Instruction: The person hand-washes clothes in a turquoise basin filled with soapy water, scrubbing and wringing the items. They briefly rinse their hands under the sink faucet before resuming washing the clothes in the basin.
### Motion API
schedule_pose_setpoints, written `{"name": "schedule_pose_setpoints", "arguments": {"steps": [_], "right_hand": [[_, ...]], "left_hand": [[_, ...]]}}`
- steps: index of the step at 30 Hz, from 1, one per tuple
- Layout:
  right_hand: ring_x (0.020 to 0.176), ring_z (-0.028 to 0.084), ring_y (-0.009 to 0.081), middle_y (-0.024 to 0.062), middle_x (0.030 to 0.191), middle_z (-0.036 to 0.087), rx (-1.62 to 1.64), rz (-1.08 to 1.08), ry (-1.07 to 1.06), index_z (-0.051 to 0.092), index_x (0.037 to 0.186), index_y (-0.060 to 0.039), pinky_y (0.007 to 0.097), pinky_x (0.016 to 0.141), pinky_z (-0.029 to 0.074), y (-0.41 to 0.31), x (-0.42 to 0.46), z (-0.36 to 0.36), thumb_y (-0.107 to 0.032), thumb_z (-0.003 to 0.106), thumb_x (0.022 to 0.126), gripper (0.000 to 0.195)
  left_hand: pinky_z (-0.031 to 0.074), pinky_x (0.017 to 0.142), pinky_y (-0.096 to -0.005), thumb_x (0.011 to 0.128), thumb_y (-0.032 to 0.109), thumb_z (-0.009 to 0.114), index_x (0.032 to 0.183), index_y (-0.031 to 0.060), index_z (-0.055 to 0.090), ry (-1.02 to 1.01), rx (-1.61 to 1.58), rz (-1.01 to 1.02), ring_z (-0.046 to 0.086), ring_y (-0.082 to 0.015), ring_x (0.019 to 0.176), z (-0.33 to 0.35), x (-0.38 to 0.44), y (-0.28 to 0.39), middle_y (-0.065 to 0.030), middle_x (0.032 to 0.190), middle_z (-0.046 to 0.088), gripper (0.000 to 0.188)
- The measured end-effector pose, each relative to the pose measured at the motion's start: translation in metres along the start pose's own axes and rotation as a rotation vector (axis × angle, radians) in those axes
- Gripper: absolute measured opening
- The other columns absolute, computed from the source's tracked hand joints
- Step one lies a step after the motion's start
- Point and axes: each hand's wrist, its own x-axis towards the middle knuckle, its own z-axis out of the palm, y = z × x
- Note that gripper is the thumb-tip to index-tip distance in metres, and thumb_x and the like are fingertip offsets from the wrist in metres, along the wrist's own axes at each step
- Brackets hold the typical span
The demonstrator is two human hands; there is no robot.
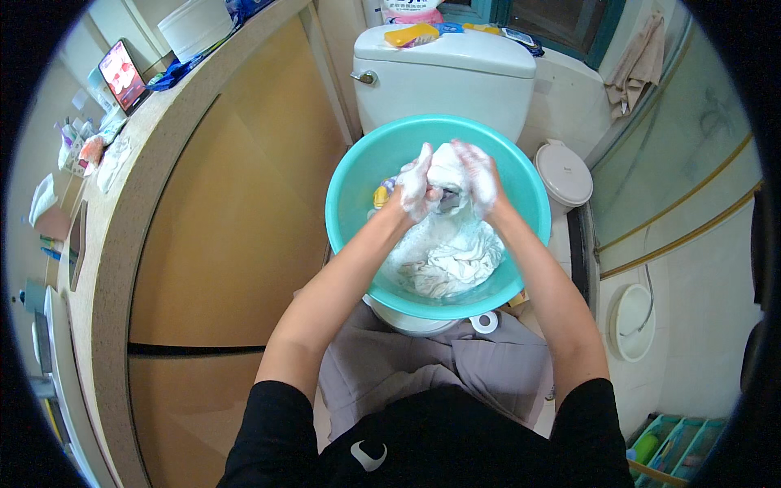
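Observation:
A large turquoise plastic basin (354, 165) rests on the toilet in front of me, with sudsy water in it. Both of my hands are above the suds and coated in white foam. Between them is a bunched white cloth (446, 168). My left hand (416, 186) grips its left side, and my right hand (479, 177) grips its right side. Lower in the basin lies a crumpled wet white garment (457, 262), partly under foam. A yellow and purple piece of fabric (382, 194) shows beside my left hand, mostly hidden.
Behind the basin stands the toilet tank (445, 79), with a yellow pack (412, 35) on its lid. A counter (116, 244) curves along the left, holding a propped-up phone (124, 76). To the right are a white lidded bin (562, 174) and a glass shower screen (671, 158).

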Motion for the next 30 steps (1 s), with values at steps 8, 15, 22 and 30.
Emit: {"name": "schedule_pose_setpoints", "arguments": {"steps": [8, 15, 22, 30], "right_hand": [[0.052, 0.055, 0.0298, 0.0152, 0.055, 0.055, -1.108, -0.627, 0.128, 0.059, 0.060, -0.0089, 0.0400, 0.045, 0.041, -0.014, 0.001, 0.021, -0.032, 0.050, 0.076, 0.030], [0.049, 0.054, 0.0285, 0.0137, 0.052, 0.053, -1.152, -0.578, 0.109, 0.058, 0.061, -0.0106, 0.0385, 0.044, 0.041, -0.031, -0.001, 0.013, -0.028, 0.050, 0.076, 0.024], [0.051, 0.054, 0.0303, 0.0122, 0.054, 0.054, -1.225, -0.511, 0.107, 0.055, 0.061, -0.0081, 0.0396, 0.046, 0.040, -0.034, 0.002, -0.003, -0.038, 0.048, 0.078, 0.035], [0.062, 0.058, 0.0267, 0.0159, 0.075, 0.059, -0.782, -0.140, 0.123, 0.056, 0.081, 0.0008, 0.0340, 0.055, 0.044, -0.023, -0.021, -0.029, -0.030, 0.052, 0.078, 0.031]], "left_hand": [[0.046, 0.053, -0.0257, 0.086, 0.034, 0.037, 0.087, 0.0107, 0.049, -0.336, -0.227, -0.135, 0.053, -0.0139, 0.065, -0.026, 0.023, -0.010, -0.0021, 0.079, 0.054, 0.027], [0.045, 0.043, -0.0255, 0.085, 0.024, 0.042, 0.084, 0.0095, 0.047, -0.280, -0.174, -0.160, 0.052, -0.0131, 0.053, 0.010, -0.006, 0.005, -0.0011, 0.069, 0.051, 0.015], [0.031, 0.035, -0.0166, 0.086, 0.025, 0.038, 0.085, 0.0090, 0.044, -0.306, -0.012, -0.232, 0.037, -0.0074, 0.042, 0.028, -0.033, 0.007, 0.0004, 0.060, 0.041, 0.017], [0.027, 0.034, -0.0154, 0.088, 0.020, 0.034, 0.090, 0.0074, 0.046, -0.383, -0.228, -0.343, 0.036, -0.0062, 0.045, 0.008, -0.023, 0.003, -0.0003, 0.068, 0.045, 0.018]]}}
